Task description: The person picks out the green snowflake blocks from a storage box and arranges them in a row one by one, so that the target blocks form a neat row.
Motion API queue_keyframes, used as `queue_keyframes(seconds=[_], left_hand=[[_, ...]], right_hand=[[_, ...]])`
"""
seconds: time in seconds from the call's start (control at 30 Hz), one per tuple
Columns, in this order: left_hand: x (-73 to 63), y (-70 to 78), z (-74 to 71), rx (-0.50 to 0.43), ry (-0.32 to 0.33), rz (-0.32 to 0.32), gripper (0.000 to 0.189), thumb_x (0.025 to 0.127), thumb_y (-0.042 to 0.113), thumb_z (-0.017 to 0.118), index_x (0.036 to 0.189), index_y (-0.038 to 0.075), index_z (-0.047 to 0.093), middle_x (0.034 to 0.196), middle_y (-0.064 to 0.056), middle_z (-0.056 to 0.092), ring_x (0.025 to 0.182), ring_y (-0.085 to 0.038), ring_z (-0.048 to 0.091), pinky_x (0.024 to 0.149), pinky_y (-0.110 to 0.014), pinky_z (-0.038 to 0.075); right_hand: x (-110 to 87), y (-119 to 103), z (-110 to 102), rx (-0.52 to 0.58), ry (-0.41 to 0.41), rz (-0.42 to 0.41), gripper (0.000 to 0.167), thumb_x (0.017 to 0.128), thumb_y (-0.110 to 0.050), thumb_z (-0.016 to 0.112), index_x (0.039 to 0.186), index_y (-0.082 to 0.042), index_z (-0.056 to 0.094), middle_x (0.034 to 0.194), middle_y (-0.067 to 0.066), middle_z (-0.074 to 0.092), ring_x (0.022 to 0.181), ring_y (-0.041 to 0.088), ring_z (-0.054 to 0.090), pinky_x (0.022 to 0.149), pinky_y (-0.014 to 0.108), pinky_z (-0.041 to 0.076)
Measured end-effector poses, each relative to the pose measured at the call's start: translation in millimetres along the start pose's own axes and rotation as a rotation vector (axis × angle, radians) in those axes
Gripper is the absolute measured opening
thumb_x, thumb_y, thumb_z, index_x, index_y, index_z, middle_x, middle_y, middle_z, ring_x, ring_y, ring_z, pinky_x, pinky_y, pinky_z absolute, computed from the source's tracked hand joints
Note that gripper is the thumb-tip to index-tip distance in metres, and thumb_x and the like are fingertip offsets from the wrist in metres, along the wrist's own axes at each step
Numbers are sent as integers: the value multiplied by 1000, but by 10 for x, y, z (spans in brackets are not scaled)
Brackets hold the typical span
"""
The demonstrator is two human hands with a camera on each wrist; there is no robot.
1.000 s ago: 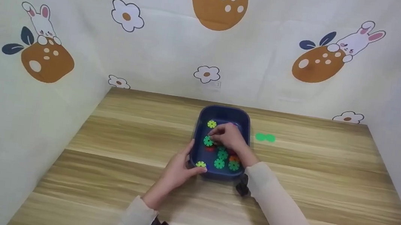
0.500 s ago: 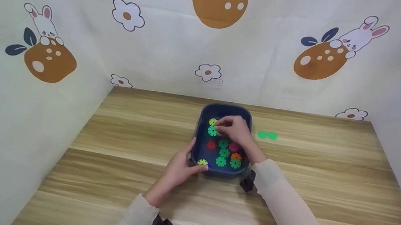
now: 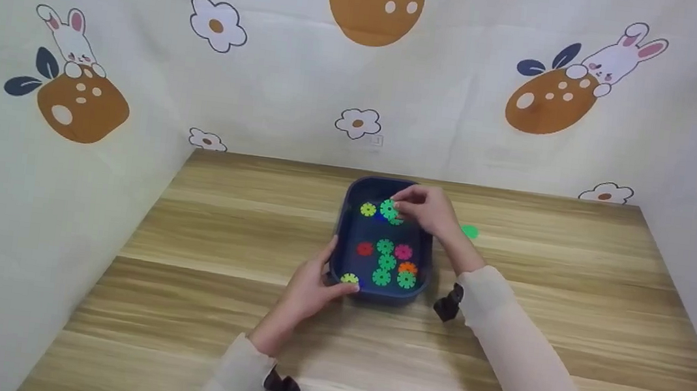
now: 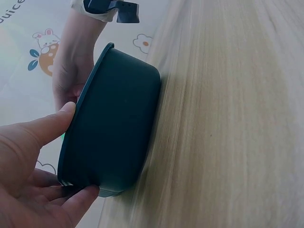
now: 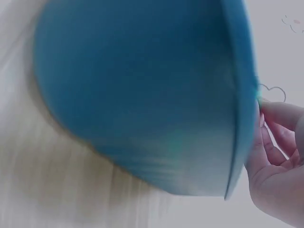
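Note:
A dark blue plastic tub [image 3: 386, 297] stands on the table with several toothed snowflake discs inside. My left hand [image 3: 306, 292] grips its near-left corner, thumb over the rim and fingers against the outer wall, as the left wrist view shows close up. Over the far part of the tub, my right hand [image 3: 429, 211] pinches a green snowflake disc [image 3: 388, 209] between thumb and fingers. Just left of that lies a yellow disc [image 3: 368, 209]. Nearer me are a red disc [image 3: 365, 248], a pink disc [image 3: 403, 251], an orange disc [image 3: 407, 268] and several green ones [image 3: 382, 277].
Right of the tub, a flat green round piece [image 3: 469, 232] lies on the wooden table [image 3: 221, 220], partly hidden by my right forearm. A patterned cloth [image 3: 282, 83] rises behind the table. Black wrist mounts [image 3: 282, 387] hang from both sleeves.
My right hand has moved away from me and to the right, carrying the green disc from the tub's middle to its far part. My left hand keeps its grip on the tub.

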State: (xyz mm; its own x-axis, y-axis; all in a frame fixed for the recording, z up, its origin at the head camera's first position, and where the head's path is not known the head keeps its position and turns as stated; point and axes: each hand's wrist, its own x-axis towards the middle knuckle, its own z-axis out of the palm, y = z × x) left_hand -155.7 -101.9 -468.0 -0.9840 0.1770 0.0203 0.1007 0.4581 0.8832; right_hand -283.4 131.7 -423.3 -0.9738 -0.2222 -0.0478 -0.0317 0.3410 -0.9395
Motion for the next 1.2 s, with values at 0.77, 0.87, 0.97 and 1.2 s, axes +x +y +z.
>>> queue_keyframes(seconds=[0.77, 0.87, 0.97, 1.2], left_hand=[[22, 11, -13, 33, 1, 5, 93, 82, 21, 82, 155, -1, 28, 157, -28, 35, 144, -42, 38, 120, -53, 32], [18, 16, -9, 25, -1, 2, 93, 83, 20, 82, 155, -1, 28, 157, -27, 35, 144, -41, 38, 120, -52, 33], [12, 11, -7, 13, -2, -2, 93, 83, 19, 82, 155, -1, 28, 158, -26, 34, 145, -40, 37, 120, -51, 33], [4, 13, 3, 12, -2, -29, 93, 83, 19, 81, 156, 2, 27, 160, -24, 31, 146, -39, 35, 120, -50, 33]], right_hand=[[-1, 125, -486, -30, 74, 21, 22, 96, -6, 63, 114, 7, 69, 101, 11, 67, 81, 6, 66, 77, 20, 61], [-13, 174, -557, -36, 92, 23, 22, 96, -5, 63, 113, 7, 69, 96, 7, 68, 78, 5, 66, 75, 19, 61], [-22, 224, -621, -18, 104, 21, 22, 96, -4, 63, 113, 9, 68, 90, 1, 67, 75, 3, 67, 74, 19, 61], [-43, 346, -761, 67, 135, 14, 26, 94, 0, 64, 114, 17, 62, 79, -9, 65, 70, 0, 67, 71, 17, 60]])
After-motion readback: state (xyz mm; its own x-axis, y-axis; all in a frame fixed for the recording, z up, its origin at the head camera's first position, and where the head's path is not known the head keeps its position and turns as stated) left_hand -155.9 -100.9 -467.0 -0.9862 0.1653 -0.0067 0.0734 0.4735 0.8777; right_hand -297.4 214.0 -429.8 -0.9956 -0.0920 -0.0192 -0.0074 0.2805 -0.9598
